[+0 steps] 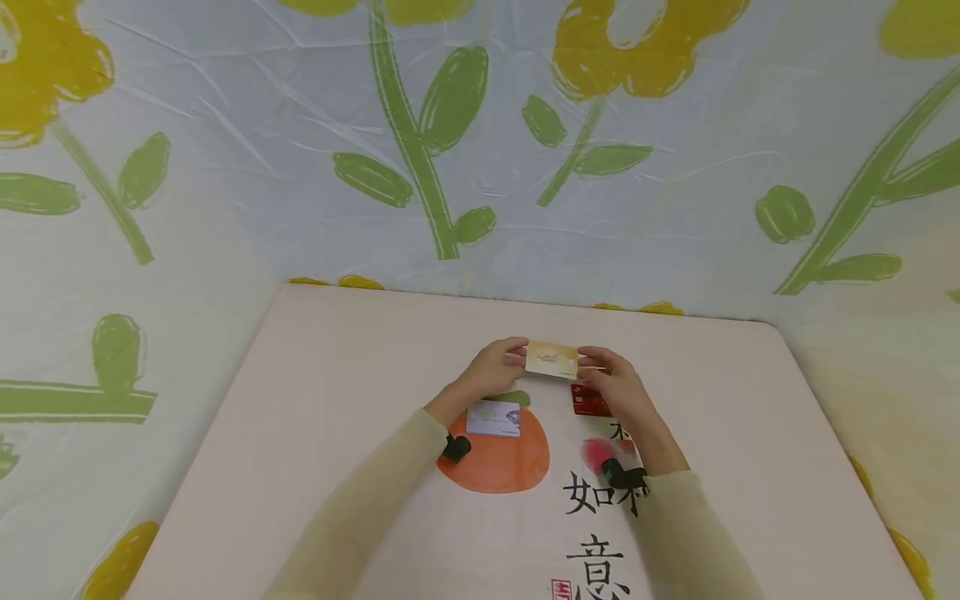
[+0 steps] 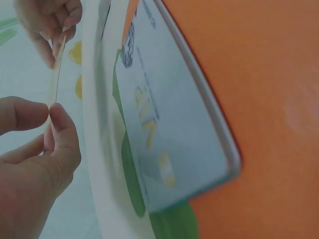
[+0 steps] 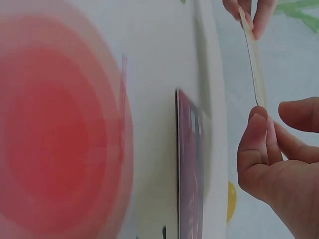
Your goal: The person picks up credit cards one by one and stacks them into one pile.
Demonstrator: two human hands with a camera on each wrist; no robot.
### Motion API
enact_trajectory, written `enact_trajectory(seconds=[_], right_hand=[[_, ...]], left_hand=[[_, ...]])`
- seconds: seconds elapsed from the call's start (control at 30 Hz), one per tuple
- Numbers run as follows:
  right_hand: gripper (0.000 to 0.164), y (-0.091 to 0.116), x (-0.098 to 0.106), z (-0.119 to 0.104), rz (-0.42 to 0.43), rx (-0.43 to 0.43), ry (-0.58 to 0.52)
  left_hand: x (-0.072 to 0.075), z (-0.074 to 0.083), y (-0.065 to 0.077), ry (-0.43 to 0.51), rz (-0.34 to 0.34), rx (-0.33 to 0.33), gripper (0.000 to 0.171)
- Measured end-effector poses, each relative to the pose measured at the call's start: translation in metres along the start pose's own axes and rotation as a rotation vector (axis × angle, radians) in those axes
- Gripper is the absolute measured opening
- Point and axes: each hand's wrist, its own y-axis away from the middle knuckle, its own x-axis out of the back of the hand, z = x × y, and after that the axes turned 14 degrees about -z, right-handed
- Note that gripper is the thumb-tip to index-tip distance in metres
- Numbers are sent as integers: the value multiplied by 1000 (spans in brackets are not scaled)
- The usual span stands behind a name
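Near a flat silvery-white rectangular card [image 1: 492, 419], the left hand [image 1: 491, 372] is pinching one end of a thin yellow plastic-looking card [image 1: 552, 360]; it is bridging both hands, probably feeling light, stiff, slick, suiting end grips; the right hand [image 1: 621, 390] is pinching the other end, beside a glossy red card [image 1: 588, 401].

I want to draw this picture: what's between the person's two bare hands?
A thin, rectangular pale-yellow card spans the gap between the bare left hand and bare right hand; the head view shows it.
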Motion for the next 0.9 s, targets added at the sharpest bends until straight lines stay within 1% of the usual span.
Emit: enact_trajectory(seconds=[0.1, 0.33, 0.4, 0.57, 0.6, 0.77, 0.83, 0.9], right_hand=[[43, -1, -11, -4, -2, -5, -5], [43, -1, -36, -12, -12, -2, -45], [43, 0, -44, -14, -23, 14, -63], [40, 1, -60, -18, -59, 87, -94], [40, 2, -63, -18, -68, 90, -98], [39, 6, -75, -21, -106, 10, -135], [39, 7, -80, -22, -111, 4, -148], [40, 7, -85, -24, -120, 32, -151]], left_hand=[[6, -5, 11, 21, 1, -5, 53], [16, -14, 39, 50, 18, 17, 54], [19, -17, 47, 56, 27, 16, 55], [25, -21, 67, 72, 40, 26, 57], [26, -22, 71, 72, 42, 24, 56], [29, -26, 87, 61, 57, 20, 54], [29, -28, 91, 61, 67, 19, 53], [30, -29, 96, 58, 75, 24, 53]])
